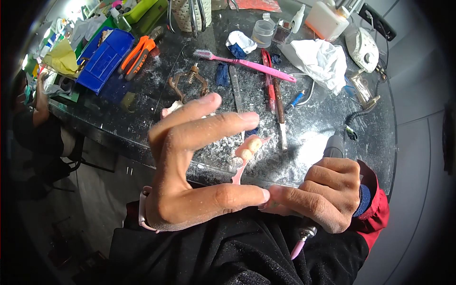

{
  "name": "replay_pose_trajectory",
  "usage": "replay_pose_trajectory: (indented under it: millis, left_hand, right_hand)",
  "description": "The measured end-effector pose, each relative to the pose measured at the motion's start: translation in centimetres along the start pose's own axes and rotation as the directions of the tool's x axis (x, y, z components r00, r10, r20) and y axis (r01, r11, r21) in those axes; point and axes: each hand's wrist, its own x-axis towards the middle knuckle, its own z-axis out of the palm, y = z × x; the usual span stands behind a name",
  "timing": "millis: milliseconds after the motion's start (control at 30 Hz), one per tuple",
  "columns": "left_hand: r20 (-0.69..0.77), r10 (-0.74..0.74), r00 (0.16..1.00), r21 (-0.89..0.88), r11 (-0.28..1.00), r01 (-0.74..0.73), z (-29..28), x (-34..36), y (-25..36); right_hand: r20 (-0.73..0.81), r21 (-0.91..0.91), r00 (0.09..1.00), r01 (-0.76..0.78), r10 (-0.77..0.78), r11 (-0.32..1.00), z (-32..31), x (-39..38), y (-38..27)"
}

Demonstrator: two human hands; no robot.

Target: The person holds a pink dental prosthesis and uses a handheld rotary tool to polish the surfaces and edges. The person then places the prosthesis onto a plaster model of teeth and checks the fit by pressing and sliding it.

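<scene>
Above the lap [223, 251], handpiece [334, 145]: enclosed by the right hand's [327, 194] curled grip; pink tip [298, 249] angled down, seemingly to keep it off the denture.
Left hand [180, 199]: fingers spread above thumb; thumb tip touches right hand, probably for bracing.
Denture [246, 154]: between left thumb and fingers; lower end hidden, pinch cannot be told.
Worktop [370, 135]: knife [280, 107], then toothbrush [251, 64], likely loose for quick pickup.
Far left: pliers [137, 57] beside blue bin [104, 61].
</scene>
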Motion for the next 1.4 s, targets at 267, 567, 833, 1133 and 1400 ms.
replay_pose_trajectory:
  millis: [267, 567, 833, 1133, 1400]
  left_hand:
    - [-0.319, -0.142, 0.937, -0.471, 0.881, -0.027, 3.7, 0.6, 0.4]
    - [0.148, -0.323, 0.935, -0.921, 0.299, 0.250, 4.6, -0.8, 1.6]
    - [0.061, -0.375, 0.925, -0.964, 0.219, 0.152, 5.0, -1.2, 1.6]
    - [0.132, -0.295, 0.946, -0.970, 0.156, 0.184, 4.2, -0.9, 1.2]
    - [0.275, -0.409, 0.870, -0.954, -0.230, 0.193, 5.0, -0.9, 2.5]
  right_hand:
    - [-0.259, -0.023, 0.965, 0.023, -0.028, 0.999, 0.8, -0.4, 0.4]
    - [-0.259, -0.018, 0.966, -0.003, -0.002, 1.000, 0.5, -0.8, 0.2]
    - [-0.270, 0.015, 0.963, -0.006, 0.010, 1.000, 1.0, -0.7, 0.2]
    - [-0.135, 0.052, 0.990, -0.028, 0.035, 0.998, -0.5, -0.7, 0.4]
    - [0.106, 0.378, 0.990, -0.129, 0.096, 0.917, -0.2, -1.2, 3.4]
